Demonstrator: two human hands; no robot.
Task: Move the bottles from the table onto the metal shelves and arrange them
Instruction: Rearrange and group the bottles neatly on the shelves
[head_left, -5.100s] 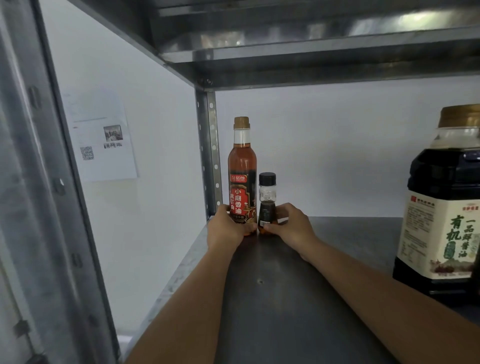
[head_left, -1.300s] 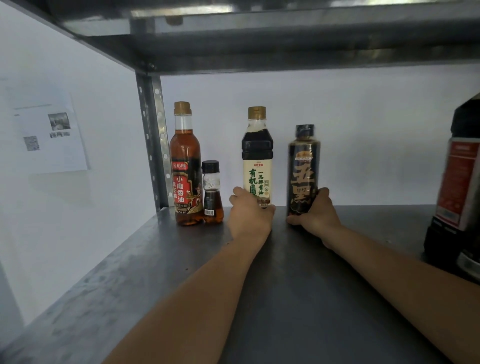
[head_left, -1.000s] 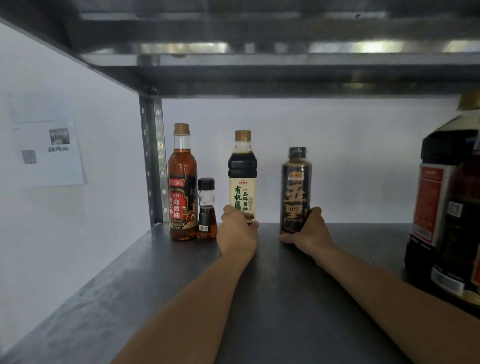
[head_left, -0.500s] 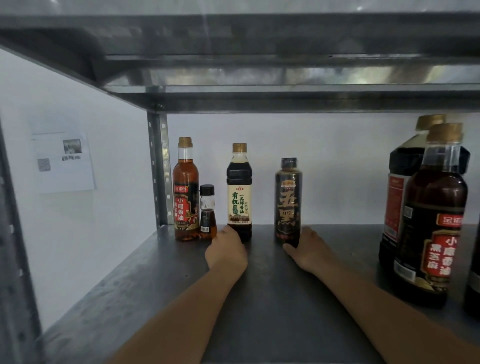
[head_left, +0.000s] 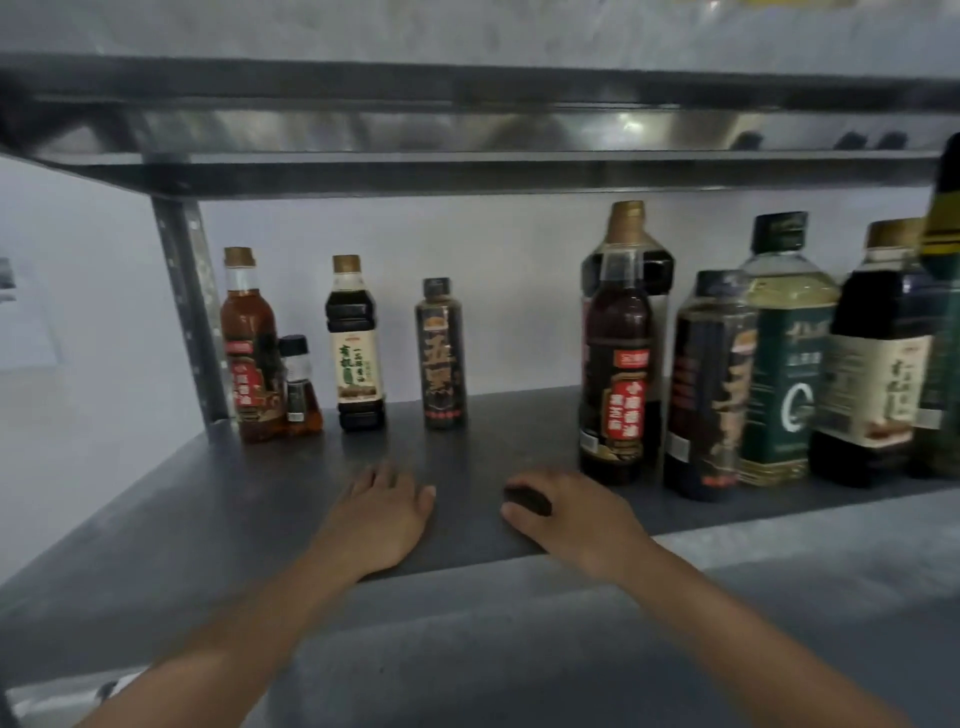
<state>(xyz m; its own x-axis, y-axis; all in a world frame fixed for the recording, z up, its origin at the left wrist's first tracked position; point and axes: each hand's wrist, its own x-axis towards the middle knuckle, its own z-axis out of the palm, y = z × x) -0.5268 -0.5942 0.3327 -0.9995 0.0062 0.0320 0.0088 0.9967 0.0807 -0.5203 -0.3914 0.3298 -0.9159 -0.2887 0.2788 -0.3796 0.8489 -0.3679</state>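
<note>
On the metal shelf (head_left: 197, 509), a row stands at the back left: a tall amber oil bottle (head_left: 248, 353), a tiny black-capped bottle (head_left: 298, 389), a dark sauce bottle with a cream label (head_left: 356, 348) and a slim black bottle (head_left: 441, 358). My left hand (head_left: 382, 514) hovers flat and empty over the shelf's front. My right hand (head_left: 569, 514) is beside it, fingers loosely curled, holding nothing. Both hands are well in front of the row and touch no bottle.
Several larger bottles crowd the shelf's right side: a dark one with a red label (head_left: 621, 374), a black one (head_left: 709, 389), a green-labelled oil bottle (head_left: 787, 358) and a dark soy bottle (head_left: 878, 364). Another shelf board (head_left: 467, 130) is overhead. An upright post (head_left: 189, 312) stands at the back left.
Both hands let go of the cream-label bottle and the slim black bottle and drew back toward the shelf's front edge. The view pulled back, showing more bottles at the right.
</note>
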